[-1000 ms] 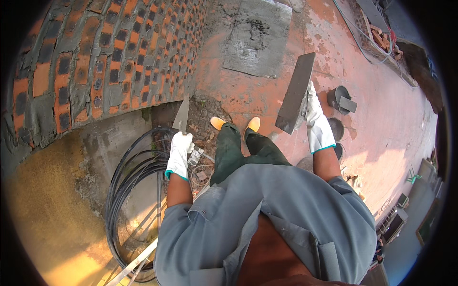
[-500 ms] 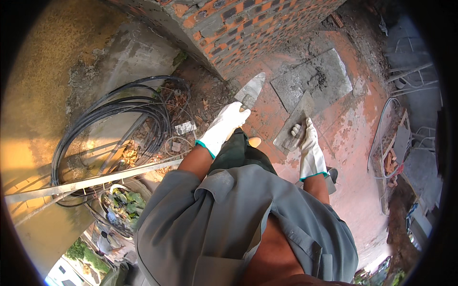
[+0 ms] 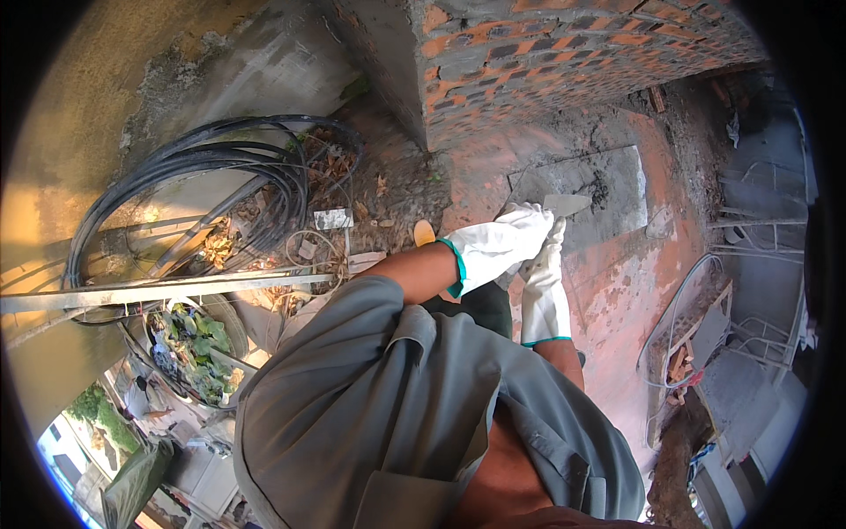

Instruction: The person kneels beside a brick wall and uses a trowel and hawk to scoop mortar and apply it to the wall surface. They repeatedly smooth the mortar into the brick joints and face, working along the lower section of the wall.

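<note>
Trowel grey, mortar-smeared | left hand fingers wrapped round its handle | right hand grip hidden, cannot tell | brick wall near, mortar board beneath, open floor rightward.

— Where's the trowel?
— Over the mortar slab on the ground, just before the brick wall; both hands meet at it.
— And the coiled cable?
— Well left, beside the wall's corner, with a metal bar lying across its near edge.
</note>
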Motion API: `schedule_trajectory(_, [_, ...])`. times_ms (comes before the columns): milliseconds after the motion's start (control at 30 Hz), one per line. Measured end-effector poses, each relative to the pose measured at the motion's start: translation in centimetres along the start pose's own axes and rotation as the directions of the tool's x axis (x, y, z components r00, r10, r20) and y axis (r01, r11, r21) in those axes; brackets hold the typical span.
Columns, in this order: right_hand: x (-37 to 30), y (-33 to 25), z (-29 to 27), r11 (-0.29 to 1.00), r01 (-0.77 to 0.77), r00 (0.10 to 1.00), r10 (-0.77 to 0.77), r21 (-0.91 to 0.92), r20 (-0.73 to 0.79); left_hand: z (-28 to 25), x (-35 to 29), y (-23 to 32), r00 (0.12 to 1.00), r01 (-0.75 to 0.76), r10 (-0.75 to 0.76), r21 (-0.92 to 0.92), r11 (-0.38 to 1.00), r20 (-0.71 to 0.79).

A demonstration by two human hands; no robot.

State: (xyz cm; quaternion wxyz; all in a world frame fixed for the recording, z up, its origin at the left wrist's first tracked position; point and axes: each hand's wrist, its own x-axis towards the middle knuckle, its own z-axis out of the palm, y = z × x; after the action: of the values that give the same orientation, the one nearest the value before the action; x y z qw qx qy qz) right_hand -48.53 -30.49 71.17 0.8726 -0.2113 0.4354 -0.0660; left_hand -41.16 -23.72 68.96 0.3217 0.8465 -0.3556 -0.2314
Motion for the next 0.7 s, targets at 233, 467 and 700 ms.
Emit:
schedule_trajectory(233, [6.0, -0.9, -5.4, 0.994, -0.030, 0.970, 0.055, -0.108, 0.235, -4.7, 1.1, 0.9, 0.960, 0.110, -0.073, -0.122, 0.986, 0.270])
schedule_trajectory(467, [11.2, -6.2, -11.8, 0.926, -0.283, 0.955, 0.249, -0.249, -0.162, -0.8, 1.1, -3.1, 0.802, 0.398, -0.493, -0.314, 0.862, -0.337])
schedule_trajectory(700, [15.0, -14.1, -25.1, 0.798, -0.252, 0.907, -0.002, -0.548, -0.421, 19.7, -3.8, -14.3, 0.653, 0.640, -0.670, 0.216, 0.737, 0.352])
